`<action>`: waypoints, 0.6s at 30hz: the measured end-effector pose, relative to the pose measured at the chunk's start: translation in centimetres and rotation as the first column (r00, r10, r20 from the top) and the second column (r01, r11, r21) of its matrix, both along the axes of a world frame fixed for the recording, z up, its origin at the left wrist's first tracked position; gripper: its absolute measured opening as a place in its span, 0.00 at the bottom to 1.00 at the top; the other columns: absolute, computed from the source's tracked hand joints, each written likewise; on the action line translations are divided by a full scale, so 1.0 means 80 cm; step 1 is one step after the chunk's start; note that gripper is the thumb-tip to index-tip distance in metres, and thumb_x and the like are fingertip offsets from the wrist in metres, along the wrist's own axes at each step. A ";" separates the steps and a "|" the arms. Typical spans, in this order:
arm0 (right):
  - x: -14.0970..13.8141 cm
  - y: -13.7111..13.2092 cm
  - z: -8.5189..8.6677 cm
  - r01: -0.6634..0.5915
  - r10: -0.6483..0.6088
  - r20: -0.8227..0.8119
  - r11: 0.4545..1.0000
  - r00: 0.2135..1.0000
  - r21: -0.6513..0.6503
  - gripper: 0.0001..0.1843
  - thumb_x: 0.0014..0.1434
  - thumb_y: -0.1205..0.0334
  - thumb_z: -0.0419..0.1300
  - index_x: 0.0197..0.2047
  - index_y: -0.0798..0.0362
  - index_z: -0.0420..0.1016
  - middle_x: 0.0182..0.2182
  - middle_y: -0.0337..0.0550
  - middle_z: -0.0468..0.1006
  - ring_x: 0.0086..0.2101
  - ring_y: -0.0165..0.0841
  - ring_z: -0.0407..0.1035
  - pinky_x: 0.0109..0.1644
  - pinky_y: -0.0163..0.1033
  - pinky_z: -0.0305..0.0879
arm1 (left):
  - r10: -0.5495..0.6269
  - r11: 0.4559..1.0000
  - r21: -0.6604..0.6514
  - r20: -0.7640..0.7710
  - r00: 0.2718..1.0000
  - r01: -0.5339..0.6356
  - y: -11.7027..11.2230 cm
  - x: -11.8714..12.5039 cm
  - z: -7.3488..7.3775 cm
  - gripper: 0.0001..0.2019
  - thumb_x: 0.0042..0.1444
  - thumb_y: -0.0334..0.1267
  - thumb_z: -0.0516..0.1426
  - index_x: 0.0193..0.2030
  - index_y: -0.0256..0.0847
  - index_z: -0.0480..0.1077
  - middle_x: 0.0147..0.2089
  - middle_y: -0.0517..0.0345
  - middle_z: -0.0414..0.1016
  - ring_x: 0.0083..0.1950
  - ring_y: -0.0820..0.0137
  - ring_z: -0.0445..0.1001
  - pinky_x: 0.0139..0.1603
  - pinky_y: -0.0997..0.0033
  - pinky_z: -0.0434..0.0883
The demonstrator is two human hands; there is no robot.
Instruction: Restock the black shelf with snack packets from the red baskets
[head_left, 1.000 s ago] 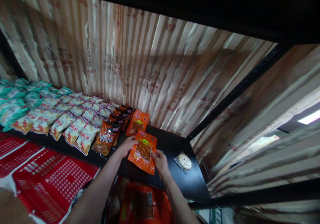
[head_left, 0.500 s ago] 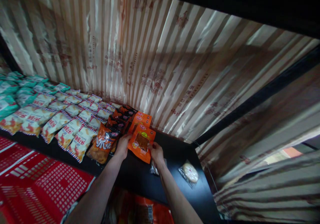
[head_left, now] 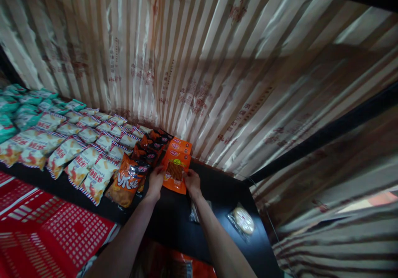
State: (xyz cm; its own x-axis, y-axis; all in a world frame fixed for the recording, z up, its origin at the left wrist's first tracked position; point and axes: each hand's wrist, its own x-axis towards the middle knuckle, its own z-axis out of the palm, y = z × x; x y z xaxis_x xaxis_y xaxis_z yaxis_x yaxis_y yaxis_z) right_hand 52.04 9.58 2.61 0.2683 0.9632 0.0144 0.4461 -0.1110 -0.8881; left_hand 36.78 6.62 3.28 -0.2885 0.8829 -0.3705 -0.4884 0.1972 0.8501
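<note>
Fingers (head_left: 159, 169) of our left hand (head_left: 155, 182) are pinched, barely parted, at the left edge of an orange packet (head_left: 175, 171), and across from them our right hand (head_left: 192, 183) nips its right edge between thumb and fingertips. We have it face up over the black shelf (head_left: 219, 191), top end overlapping other orange packets (head_left: 185, 144) at twelve o'clock. Is its underside touching down? We can't tell from here. At nine o'clock, just beyond our left hand, sits an orange-and-black bag (head_left: 126, 182), with darker bags (head_left: 152, 145) running back at ten. Further out, between nine and ten, we get rows of white bags (head_left: 87, 135), then green bags (head_left: 27, 108). Over at four o'clock lies a round white item (head_left: 244, 220) in clear wrapping; at five, a clear packet (head_left: 193, 213) is partly hidden by our right forearm. A red basket (head_left: 62, 232) fills eight o'clock, something orange (head_left: 192, 265) blurs at six, and a striped curtain (head_left: 186, 62) hangs behind at twelve.
</note>
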 end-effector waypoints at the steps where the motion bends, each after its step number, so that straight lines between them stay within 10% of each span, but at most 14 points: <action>1: 0.000 0.002 -0.001 0.001 -0.001 0.005 1.000 1.000 0.001 0.10 0.45 0.55 0.57 0.27 0.51 0.75 0.24 0.39 0.78 0.27 0.34 0.71 0.32 0.35 0.63 | 0.011 1.000 0.005 -0.033 0.999 -0.011 0.001 0.000 -0.001 0.12 0.41 0.30 0.61 0.36 0.38 0.72 0.35 0.54 0.76 0.42 0.64 0.73 0.45 0.68 0.66; 11: -0.004 0.007 -0.004 0.033 -0.029 0.134 0.999 0.991 -0.033 0.09 0.48 0.58 0.55 0.27 0.52 0.74 0.26 0.42 0.78 0.27 0.34 0.70 0.32 0.35 0.61 | -0.003 0.999 0.039 -0.469 0.883 0.024 -0.004 0.001 0.013 0.11 0.43 0.30 0.60 0.37 0.40 0.72 0.45 0.49 0.73 0.52 0.58 0.68 0.55 0.66 0.59; 18: -0.009 0.006 0.000 0.036 -0.020 0.211 0.997 0.977 -0.073 0.10 0.52 0.60 0.54 0.33 0.54 0.74 0.30 0.45 0.79 0.30 0.33 0.72 0.34 0.33 0.63 | -0.078 0.980 -0.023 -0.959 0.274 0.200 -0.021 0.015 0.022 0.15 0.53 0.30 0.50 0.46 0.35 0.71 0.52 0.44 0.70 0.55 0.58 0.67 0.56 0.60 0.63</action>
